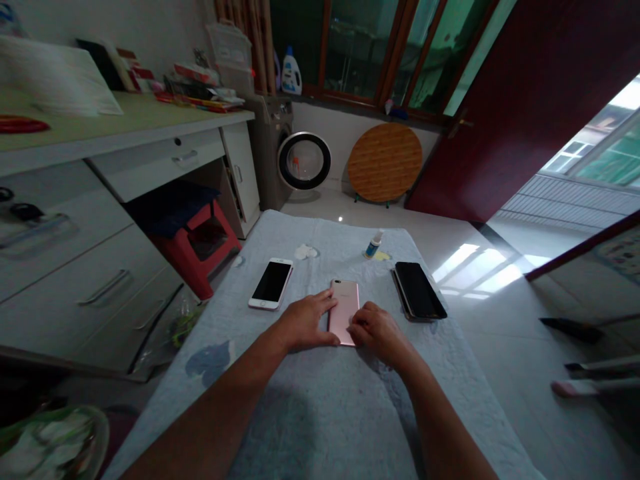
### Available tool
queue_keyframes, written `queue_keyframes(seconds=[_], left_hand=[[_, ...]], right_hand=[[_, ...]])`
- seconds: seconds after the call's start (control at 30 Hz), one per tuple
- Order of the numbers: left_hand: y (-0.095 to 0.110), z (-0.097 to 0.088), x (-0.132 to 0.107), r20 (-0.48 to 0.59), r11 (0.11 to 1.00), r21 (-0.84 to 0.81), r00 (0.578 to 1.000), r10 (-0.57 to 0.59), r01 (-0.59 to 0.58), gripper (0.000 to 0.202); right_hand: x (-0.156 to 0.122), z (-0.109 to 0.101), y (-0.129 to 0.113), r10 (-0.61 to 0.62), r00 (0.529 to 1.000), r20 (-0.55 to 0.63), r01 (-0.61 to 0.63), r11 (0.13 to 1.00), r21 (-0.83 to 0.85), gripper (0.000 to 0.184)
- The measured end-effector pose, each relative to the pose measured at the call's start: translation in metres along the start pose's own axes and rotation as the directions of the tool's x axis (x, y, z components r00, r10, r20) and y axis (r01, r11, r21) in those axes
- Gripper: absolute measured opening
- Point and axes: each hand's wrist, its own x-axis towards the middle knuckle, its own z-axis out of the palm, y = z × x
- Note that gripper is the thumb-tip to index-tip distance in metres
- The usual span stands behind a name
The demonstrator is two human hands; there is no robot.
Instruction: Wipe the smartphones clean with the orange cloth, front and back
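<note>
A pink smartphone (344, 312) lies back up on the cloth-covered table, its camera end away from me. My left hand (309, 323) rests against the phone's left side, thumb and fingers spread apart, with fingertips on the edge and the thumb by the lower corner. My right hand (376, 331) is closed at the phone's lower right edge, its fingers curled together; whatever they may pinch is hidden. To the left lies a white smartphone (273, 283), screen up and dark. A black smartphone (419, 290) lies on the right, apparently on top of another flat item.
A small spray bottle (373, 244) stands near the table's far edge. Beyond are a washing machine with an open round door (305, 161) and a round wooden tabletop (385, 162). A red stool (200, 247) sits by the white drawers (107, 287) at left.
</note>
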Motion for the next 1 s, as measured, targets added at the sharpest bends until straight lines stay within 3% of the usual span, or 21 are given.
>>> queue_keyframes(seconds=[0.1,0.3,0.5,0.8,1.0], left_hand=[[0.001,0.000,-0.001,0.032,1.000,0.027,0.999,-0.003,0.002,0.104],[0.002,0.003,0.000,0.011,0.999,0.030,1.000,-0.015,0.015,0.100],[0.002,0.003,0.000,-0.001,1.000,-0.003,1.000,-0.004,0.004,0.093],[0.001,0.003,0.001,0.019,0.999,0.039,1.000,-0.020,0.019,0.100],[0.003,0.001,0.001,0.032,0.999,0.031,0.999,-0.030,0.029,0.098]], right_hand=[[-0.007,-0.012,0.001,-0.040,0.989,0.145,0.040,0.999,0.002,0.011],[-0.012,-0.023,-0.012,-0.148,0.952,0.266,0.140,0.989,0.048,0.020],[-0.009,-0.007,-0.026,-0.197,0.952,0.234,0.186,0.980,0.069,0.012],[-0.011,-0.011,-0.012,0.001,0.955,0.296,0.035,0.993,-0.116,0.016],[-0.010,-0.015,-0.001,0.004,0.973,0.231,0.022,0.994,-0.107,0.013]])
